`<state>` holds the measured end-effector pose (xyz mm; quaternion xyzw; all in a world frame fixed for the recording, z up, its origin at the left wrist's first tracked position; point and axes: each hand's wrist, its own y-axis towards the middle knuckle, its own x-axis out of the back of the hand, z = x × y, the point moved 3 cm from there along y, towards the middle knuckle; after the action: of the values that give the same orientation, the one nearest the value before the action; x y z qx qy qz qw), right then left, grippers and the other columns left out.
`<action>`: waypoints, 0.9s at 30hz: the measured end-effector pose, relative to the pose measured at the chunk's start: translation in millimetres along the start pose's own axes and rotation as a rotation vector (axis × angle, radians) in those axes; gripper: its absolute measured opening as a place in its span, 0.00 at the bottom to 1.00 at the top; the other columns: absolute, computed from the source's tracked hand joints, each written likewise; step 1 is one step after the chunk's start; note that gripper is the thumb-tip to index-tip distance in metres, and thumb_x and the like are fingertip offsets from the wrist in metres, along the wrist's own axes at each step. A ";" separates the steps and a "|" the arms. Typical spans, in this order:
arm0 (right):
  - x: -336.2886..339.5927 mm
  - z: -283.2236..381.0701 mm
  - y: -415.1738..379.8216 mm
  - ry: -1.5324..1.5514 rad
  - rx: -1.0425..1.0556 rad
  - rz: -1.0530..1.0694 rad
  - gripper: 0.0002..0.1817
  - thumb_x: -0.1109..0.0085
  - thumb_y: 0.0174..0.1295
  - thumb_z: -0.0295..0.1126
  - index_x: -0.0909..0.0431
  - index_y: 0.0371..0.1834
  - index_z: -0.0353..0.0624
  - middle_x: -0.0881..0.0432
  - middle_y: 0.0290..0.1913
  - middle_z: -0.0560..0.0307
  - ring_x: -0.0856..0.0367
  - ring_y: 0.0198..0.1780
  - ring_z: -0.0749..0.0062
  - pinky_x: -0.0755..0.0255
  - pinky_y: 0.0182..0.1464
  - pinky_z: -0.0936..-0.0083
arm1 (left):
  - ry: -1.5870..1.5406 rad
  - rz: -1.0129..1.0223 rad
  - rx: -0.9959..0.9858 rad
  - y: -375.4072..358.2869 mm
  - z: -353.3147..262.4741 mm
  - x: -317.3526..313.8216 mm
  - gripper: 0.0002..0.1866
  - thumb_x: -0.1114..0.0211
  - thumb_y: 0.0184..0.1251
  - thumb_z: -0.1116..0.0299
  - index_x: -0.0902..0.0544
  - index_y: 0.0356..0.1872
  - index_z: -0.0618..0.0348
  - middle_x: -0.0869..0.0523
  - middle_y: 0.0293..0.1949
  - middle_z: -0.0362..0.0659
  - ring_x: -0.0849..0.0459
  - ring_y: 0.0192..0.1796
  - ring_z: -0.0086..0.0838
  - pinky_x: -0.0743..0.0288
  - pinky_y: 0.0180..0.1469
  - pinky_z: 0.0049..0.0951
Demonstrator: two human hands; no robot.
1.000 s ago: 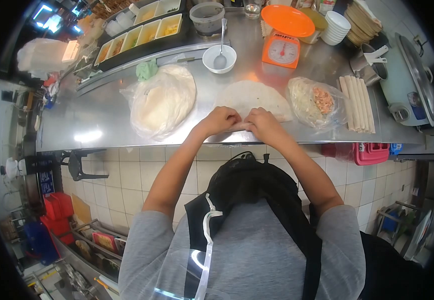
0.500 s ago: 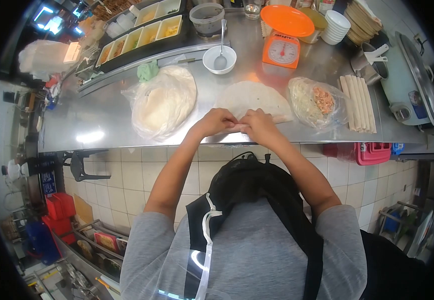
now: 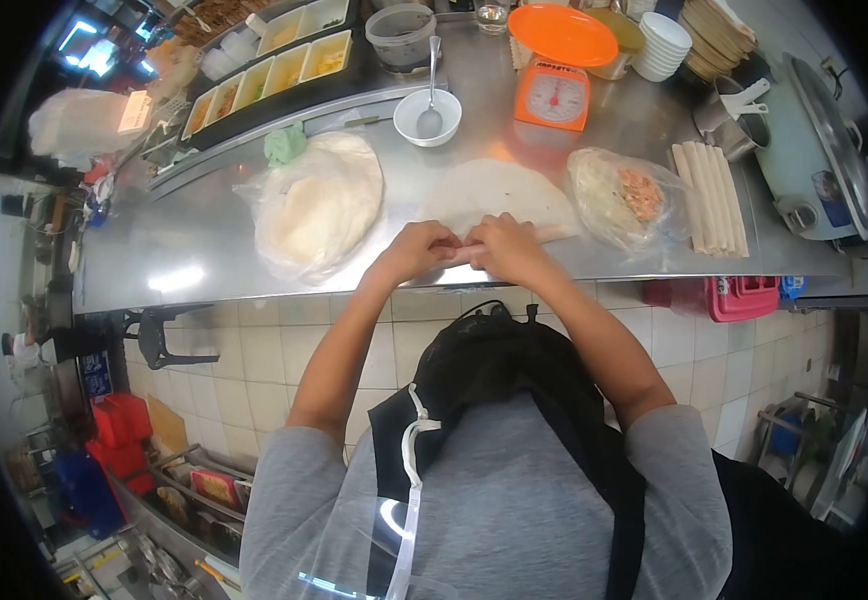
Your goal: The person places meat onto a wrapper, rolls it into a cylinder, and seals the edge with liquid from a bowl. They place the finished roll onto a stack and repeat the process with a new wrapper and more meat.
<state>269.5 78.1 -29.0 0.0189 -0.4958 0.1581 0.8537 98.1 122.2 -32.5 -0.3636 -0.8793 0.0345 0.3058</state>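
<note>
A thin pale round wrapper [image 3: 499, 187] lies near the counter's front edge, its near side turned over into a narrow roll. My left hand [image 3: 418, 250] has its fingers closed on the left part of that rolled edge. Close beside it, my right hand [image 3: 505, 247] grips the same edge, fingers curled over it. Both thumbs are mostly hidden. To the left, a stack of wrappers [image 3: 316, 212] sits in an opened plastic bag. On the right is a clear bag [image 3: 604, 215] of pale shreds and orange-pink filling [image 3: 640, 192]. Finished long rolls [image 3: 711, 200] lie side by side beyond it.
Behind the wrapper stand a white bowl [image 3: 412, 127] with a spoon [image 3: 434, 70] and an orange kitchen scale [image 3: 552, 98]. A black holder with several ingredient trays [image 3: 287, 70] is back left. A large cooker [image 3: 816, 165] stands at the right end of the steel counter [image 3: 204, 262].
The view has shifted slightly. My fingers have moved a little along the rolled edge, and the roll between my hands now slants more, higher on the right.
</note>
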 end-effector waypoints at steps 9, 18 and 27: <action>38.9 -53.5 -18.2 0.019 0.058 -0.013 0.16 0.30 0.44 0.35 0.21 0.36 0.45 0.22 0.42 0.55 0.25 0.49 0.57 0.31 0.51 0.63 | 0.014 0.103 0.006 0.9 -17.9 -6.1 0.16 0.29 0.53 0.64 0.16 0.41 0.61 0.17 0.36 0.47 0.19 0.41 0.35 0.27 0.46 0.31; 40.5 -49.5 -12.5 0.030 0.112 -0.005 0.15 0.30 0.43 0.31 0.21 0.35 0.42 0.21 0.40 0.54 0.24 0.48 0.56 0.29 0.50 0.63 | 0.473 0.052 -0.045 10.3 -11.6 -22.1 0.16 0.31 0.51 0.60 0.16 0.37 0.61 0.19 0.34 0.51 0.21 0.46 0.41 0.28 0.49 0.35; 29.4 -49.8 -7.3 0.081 0.152 0.033 0.16 0.31 0.43 0.28 0.20 0.37 0.39 0.21 0.40 0.49 0.24 0.48 0.53 0.30 0.50 0.62 | 0.037 -0.127 -0.093 58.7 -31.7 -40.8 0.09 0.31 0.53 0.66 0.15 0.28 0.63 0.14 0.27 0.49 0.15 0.30 0.33 0.23 0.38 0.29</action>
<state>326.9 88.0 -28.4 0.0691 -0.4477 0.2100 0.8664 174.6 133.1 -44.4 -0.3213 -0.8954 -0.0328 0.3065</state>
